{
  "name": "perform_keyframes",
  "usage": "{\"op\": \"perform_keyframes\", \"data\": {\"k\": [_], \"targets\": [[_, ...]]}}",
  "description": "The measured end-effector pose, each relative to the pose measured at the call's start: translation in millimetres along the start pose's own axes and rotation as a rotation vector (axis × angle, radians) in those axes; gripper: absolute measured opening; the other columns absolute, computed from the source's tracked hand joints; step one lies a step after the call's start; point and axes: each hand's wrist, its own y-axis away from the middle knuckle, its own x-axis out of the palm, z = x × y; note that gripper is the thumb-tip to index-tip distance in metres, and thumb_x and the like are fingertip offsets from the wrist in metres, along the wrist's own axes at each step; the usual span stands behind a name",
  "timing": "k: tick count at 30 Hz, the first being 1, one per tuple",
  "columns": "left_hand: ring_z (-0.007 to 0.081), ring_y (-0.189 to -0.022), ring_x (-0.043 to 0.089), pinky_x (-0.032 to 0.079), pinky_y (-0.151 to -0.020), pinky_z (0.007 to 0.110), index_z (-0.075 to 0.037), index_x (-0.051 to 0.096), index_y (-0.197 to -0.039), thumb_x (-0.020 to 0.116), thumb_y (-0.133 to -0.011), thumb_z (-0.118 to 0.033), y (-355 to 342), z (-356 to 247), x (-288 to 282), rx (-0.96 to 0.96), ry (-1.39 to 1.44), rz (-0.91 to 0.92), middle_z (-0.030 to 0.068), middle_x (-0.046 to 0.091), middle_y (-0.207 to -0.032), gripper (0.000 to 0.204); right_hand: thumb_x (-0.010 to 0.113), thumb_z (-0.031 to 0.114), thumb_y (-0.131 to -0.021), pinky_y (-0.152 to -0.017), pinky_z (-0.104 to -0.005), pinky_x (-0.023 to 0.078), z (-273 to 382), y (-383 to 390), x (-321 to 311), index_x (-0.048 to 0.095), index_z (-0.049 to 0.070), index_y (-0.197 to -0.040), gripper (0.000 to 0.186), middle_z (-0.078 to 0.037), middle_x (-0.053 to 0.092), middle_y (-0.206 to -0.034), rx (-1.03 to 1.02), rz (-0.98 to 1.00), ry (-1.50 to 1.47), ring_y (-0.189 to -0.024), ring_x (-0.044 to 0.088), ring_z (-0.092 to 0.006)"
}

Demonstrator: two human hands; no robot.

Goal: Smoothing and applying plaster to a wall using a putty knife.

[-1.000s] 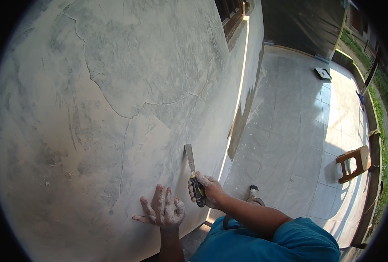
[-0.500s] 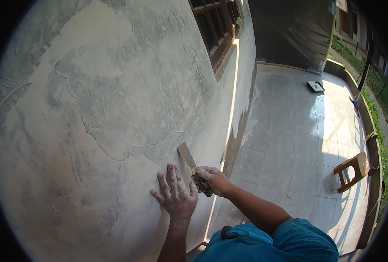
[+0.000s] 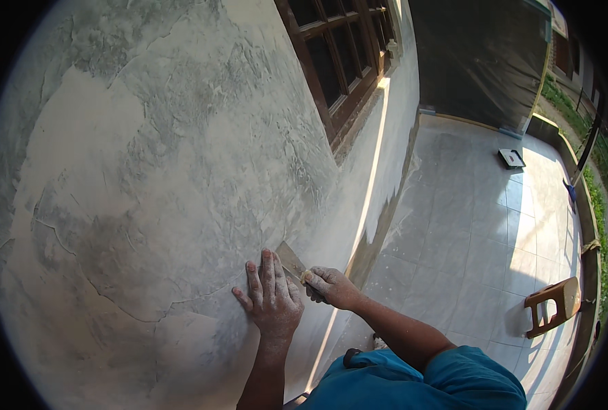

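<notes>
A putty knife [image 3: 291,260] is gripped in my right hand [image 3: 331,287], its handle mostly covered by the fingers. The metal blade points up and left, with its end at the wall; whether the whole edge touches cannot be made out. Just left of it, my left hand [image 3: 273,301] lies against the wall with its fingers stretched out and holds nothing. White dust coats both hands. The wall [image 3: 181,178] has patchy grey and off-white plaster, with ridge lines running across its lower left part.
A brown wooden window [image 3: 341,61] is set in the wall ahead. Dark sheeting [image 3: 481,61] closes off the far end. On the tiled floor [image 3: 447,225] stand a paint tray [image 3: 511,159] and a brown plastic stool [image 3: 553,306]. A low ledge [image 3: 594,253] runs along the right.
My view has shifted, so the window appears larger and lower. Both hands have moved up the wall, and the putty knife blade is now close beside my left fingers.
</notes>
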Motion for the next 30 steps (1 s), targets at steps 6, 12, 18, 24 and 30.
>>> {"op": "perform_keyframes", "data": {"k": [6,12,18,24,30], "targets": [[0.0318,-0.147,0.027,-0.007,-0.117,0.061,-0.008,0.048,-0.144,0.056,-0.088,-0.03,-27,-31,11,-0.029,0.113,0.043,0.004,0.039,-0.156,0.061,0.05,0.047,-0.101,-0.062,-0.0278,0.049,27,-19,-36,0.062,0.003,-0.093,0.046,-0.003,0.06,-0.073,-0.05,-0.045,-0.021,-0.065,0.057,-0.0108],[0.0293,-0.148,0.026,-0.006,-0.117,0.061,-0.009,0.048,-0.145,0.054,-0.089,-0.03,-34,-58,32,-0.005,0.147,0.093,0.0048,0.039,-0.156,0.06,0.048,0.047,-0.102,-0.057,-0.0266,0.048,-11,-19,-63,0.061,0.005,-0.091,0.045,-0.002,0.058,-0.071,0.051,-0.085,-0.07,-0.062,0.056,-0.0099],[0.0246,-0.147,0.028,-0.001,-0.118,0.059,-0.011,0.051,-0.143,0.051,-0.091,-0.032,-67,-85,58,0.098,0.102,0.065,0.002,0.04,-0.155,0.056,0.045,0.048,-0.103,-0.047,-0.0251,0.043,13,-40,-90,0.057,0.006,-0.086,0.047,-0.002,0.055,-0.065,-0.017,-0.203,-0.196,-0.052,0.052,-0.0097],[0.0254,-0.147,0.027,0.01,-0.116,0.06,-0.006,0.052,-0.14,0.053,-0.089,-0.03,-63,-105,83,0.144,0.251,0.147,0.0052,0.037,-0.156,0.056,0.042,0.047,-0.104,-0.047,-0.0272,0.045,-16,-40,-103,0.057,0.005,-0.091,0.046,-0.003,0.053,-0.066,0.102,-0.281,-0.375,-0.051,0.052,-0.0114],[0.0205,-0.147,0.029,0.001,-0.118,0.054,-0.005,0.051,-0.141,0.049,-0.09,-0.029,-82,-120,89,0.174,0.26,0.155,0.0039,0.038,-0.156,0.056,0.042,0.048,-0.104,-0.046,-0.0273,0.045,15,-52,-126,0.056,0.005,-0.09,0.047,-0.004,0.055,-0.066,0.024,-0.335,-0.392,-0.049,0.052,-0.0126]]}}
